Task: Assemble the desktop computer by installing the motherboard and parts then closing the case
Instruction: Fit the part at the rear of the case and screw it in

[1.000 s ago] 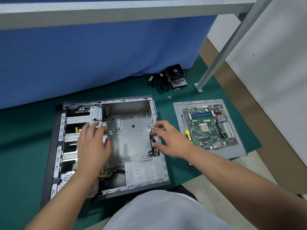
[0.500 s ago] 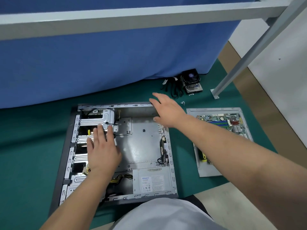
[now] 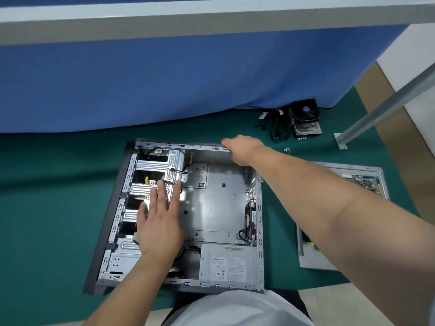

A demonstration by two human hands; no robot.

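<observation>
Open computer case (image 3: 219, 203) lying on its side on a green mat (image 3: 58, 184), its bare metal floor facing up. The power supply (image 3: 227, 263) sat in the near right corner of the case, a small fan (image 3: 248, 220) stood against the right wall, and the silver drive cage (image 3: 160, 170) filled the left side.

Left hand (image 3: 157, 222) — palm down, fingers straight and together — rested flat on the drive cage, the fingertips reaching its upper part; its grip was apart and held nothing. Right hand (image 3: 242, 148) lay at the far right corner of the case, on the top rim. The fingers bent over the far edge and were hidden behind it, so whether that grip was clamped on the rim could not be told.

The motherboard (image 3: 360, 182) lay well apart from the case, to the right, on a grey side panel (image 3: 315, 260) flat on the mat; the right forearm covered most of both. A yellow-handled item just showed under the forearm on the panel.

Far side of the mat: a cooler with fan (image 3: 304, 116), black cables (image 3: 275, 128) beside it, and a few small screws (image 3: 286, 150) — all near a blue cloth (image 3: 164, 85). A grey metal leg (image 3: 386, 109) stood at the right.
</observation>
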